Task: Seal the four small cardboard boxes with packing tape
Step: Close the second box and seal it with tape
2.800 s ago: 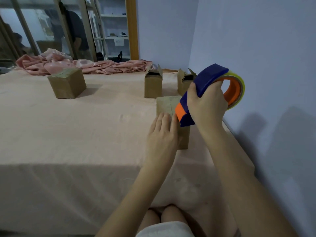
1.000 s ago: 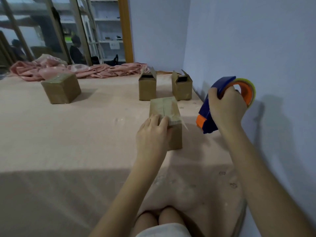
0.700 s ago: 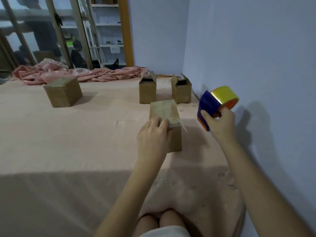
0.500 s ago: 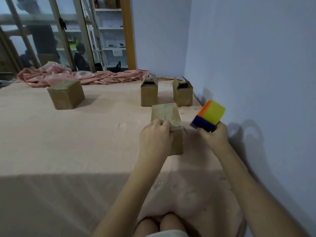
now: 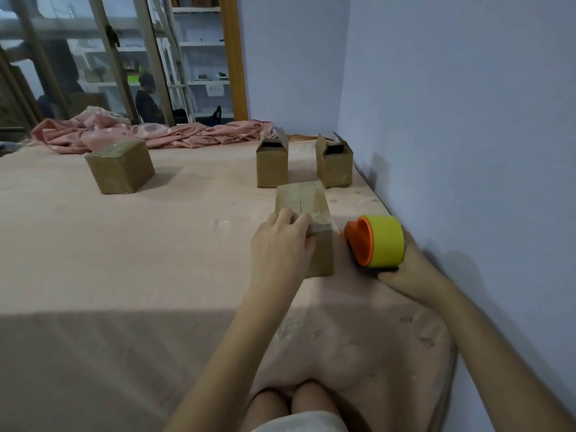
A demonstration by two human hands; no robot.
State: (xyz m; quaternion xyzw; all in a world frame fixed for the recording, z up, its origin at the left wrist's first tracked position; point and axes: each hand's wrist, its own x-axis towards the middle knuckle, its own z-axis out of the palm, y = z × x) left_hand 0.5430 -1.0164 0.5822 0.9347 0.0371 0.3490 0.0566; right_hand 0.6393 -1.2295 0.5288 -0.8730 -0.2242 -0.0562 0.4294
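A: On the counter [image 5: 131, 251], near its right edge, stands the near box [image 5: 304, 226], its flaps closed and clear tape running along the top seam. A loose end of tape hangs over the front corner.

B: Which way does it lie from the hands?

A: Its long axis runs away from the person, toward the 2 open boxes [image 5: 271, 163] behind it. The left hand [image 5: 280, 247] rests on the near left corner, with the fingers bent over the top edge and pressing the tape; it presses more than it grasps. The right hand [image 5: 405, 272] is just beside the box on the right, close to the wall, and its fingers grip the tape dispenser [image 5: 375, 241] from below. The dispenser seems to sit on the counter, apart from the box.

B: So which hand is nearer?

A: The left one, it already touches the box. I think the loose tape end at the front right corner must be smoothed down next, and this corner lies between the 2 hands.

B: And the other boxes?

A: 1 sealed box [image 5: 120, 169] stands well apart at the far left. The 2 behind have their flaps up, so about half of the 4 looks done. A pink cloth [image 5: 162, 134] lies bunched at the far edge.
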